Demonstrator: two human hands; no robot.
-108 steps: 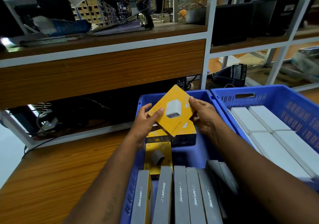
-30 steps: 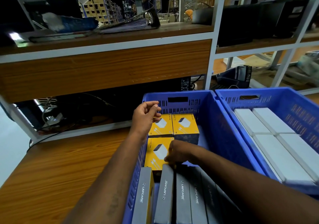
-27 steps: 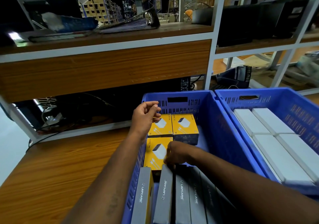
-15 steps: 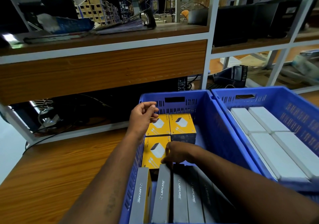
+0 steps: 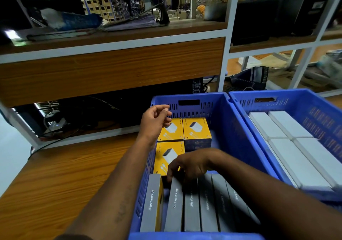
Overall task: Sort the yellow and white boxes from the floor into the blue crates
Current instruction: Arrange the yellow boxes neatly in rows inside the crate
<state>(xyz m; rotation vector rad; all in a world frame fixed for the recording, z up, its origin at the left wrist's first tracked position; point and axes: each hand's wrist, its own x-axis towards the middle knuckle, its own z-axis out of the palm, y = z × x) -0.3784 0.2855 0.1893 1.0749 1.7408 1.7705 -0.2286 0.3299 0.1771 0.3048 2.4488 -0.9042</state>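
Reaching into the left crate (image 5: pixel 238 128), the right hand (image 5: pixel 190 163) pinches the upright grey boxes (image 5: pixel 192 202) at their far ends, just beside the nearest yellow box (image 5: pixel 167 156). The left hand (image 5: pixel 153 119) hovers loosely curled, holding nothing.

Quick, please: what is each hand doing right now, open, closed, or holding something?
Left hand: open, loosely curled, holding nothing.
Right hand: fingers on the grey boxes; whether it grips one cannot be told.
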